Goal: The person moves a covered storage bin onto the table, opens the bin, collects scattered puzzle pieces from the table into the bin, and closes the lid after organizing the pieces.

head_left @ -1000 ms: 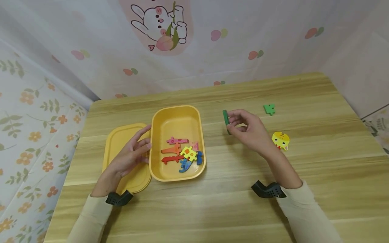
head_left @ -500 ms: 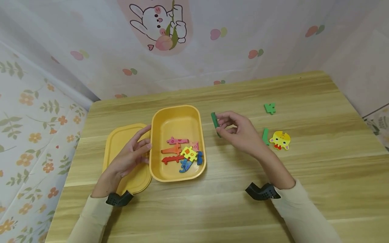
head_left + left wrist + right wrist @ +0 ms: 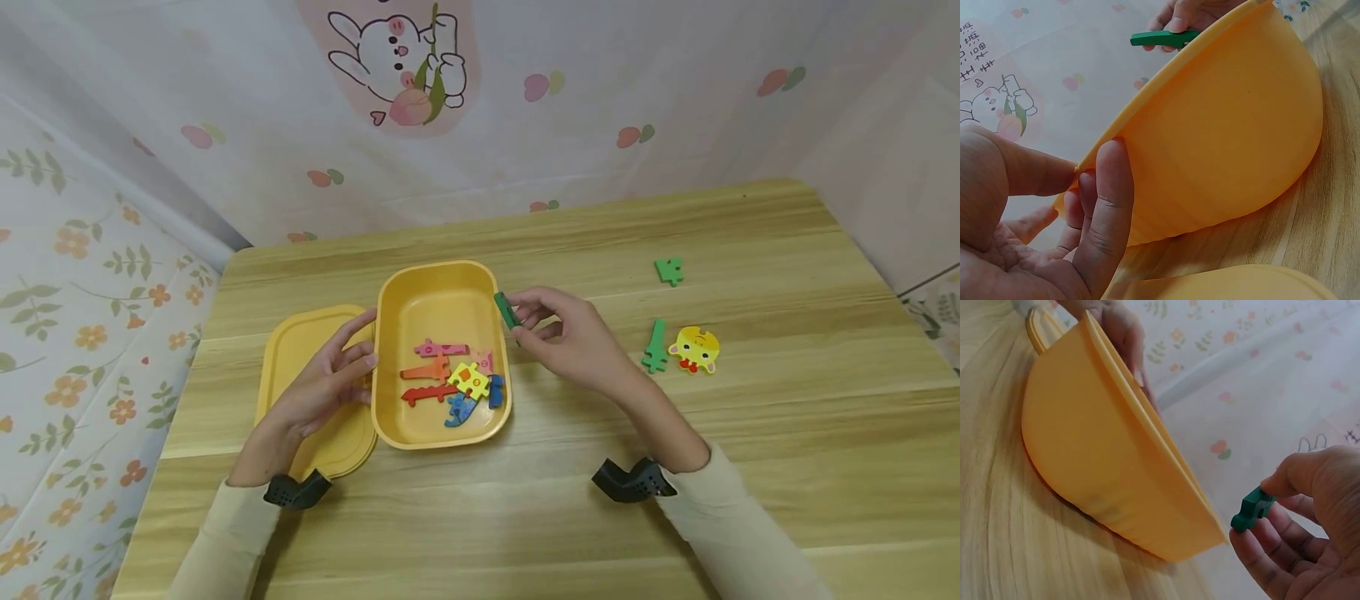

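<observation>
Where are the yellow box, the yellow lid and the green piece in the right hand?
Yellow box (image 3: pixel 433 318), head view: bare floor inside.
Yellow lid (image 3: pixel 333 444), head view: near part of its top.
Held green piece (image 3: pixel 1157 39), left wrist view: middle of its visible side.

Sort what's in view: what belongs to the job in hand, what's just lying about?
In the job:
green jigsaw piece, pinched by the right hand
yellow oblong tub, held by the left hand
multicoloured jigsaw pieces inside

Lying about, though possibly related:
notched green piece
long green piece
yellow animal-face piece
flat yellow lid
</observation>
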Demonstrator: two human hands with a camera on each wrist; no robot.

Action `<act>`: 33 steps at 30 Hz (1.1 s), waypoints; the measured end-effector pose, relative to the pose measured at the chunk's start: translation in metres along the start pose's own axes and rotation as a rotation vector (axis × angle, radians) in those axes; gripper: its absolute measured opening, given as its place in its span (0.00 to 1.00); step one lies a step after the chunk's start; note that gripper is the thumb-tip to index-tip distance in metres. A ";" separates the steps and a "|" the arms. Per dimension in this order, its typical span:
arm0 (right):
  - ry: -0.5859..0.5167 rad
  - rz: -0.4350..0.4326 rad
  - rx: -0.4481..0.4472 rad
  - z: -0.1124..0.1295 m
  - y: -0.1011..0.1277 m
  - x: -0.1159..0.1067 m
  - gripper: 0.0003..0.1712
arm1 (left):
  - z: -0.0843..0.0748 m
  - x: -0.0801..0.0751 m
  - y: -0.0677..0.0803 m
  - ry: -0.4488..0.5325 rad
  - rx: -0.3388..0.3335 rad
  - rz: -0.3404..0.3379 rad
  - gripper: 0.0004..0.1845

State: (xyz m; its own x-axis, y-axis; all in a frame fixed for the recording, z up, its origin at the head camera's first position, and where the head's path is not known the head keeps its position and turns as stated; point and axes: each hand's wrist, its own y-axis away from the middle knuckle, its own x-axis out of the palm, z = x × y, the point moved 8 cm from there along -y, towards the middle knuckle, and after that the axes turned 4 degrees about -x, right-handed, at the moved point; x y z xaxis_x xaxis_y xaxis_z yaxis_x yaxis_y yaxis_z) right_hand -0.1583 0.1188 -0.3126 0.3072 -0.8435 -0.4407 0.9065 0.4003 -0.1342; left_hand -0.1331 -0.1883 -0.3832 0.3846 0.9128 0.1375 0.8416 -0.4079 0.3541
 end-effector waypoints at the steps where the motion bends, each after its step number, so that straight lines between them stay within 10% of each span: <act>1: 0.002 -0.001 -0.003 0.001 0.000 0.001 0.22 | 0.000 0.000 0.000 0.001 -0.002 -0.001 0.38; 33: 0.001 0.043 -0.105 0.034 0.012 0.038 0.22 | -0.001 0.002 0.000 0.022 0.005 0.017 0.38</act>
State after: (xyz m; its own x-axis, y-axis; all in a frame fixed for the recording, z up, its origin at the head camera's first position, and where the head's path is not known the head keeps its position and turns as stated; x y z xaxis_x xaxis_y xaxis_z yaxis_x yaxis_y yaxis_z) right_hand -0.1265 0.0794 -0.3008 0.3449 -0.8243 -0.4491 0.8570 0.4716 -0.2075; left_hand -0.1329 -0.1869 -0.3816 0.3904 0.9059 0.1639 0.8371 -0.4234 0.3464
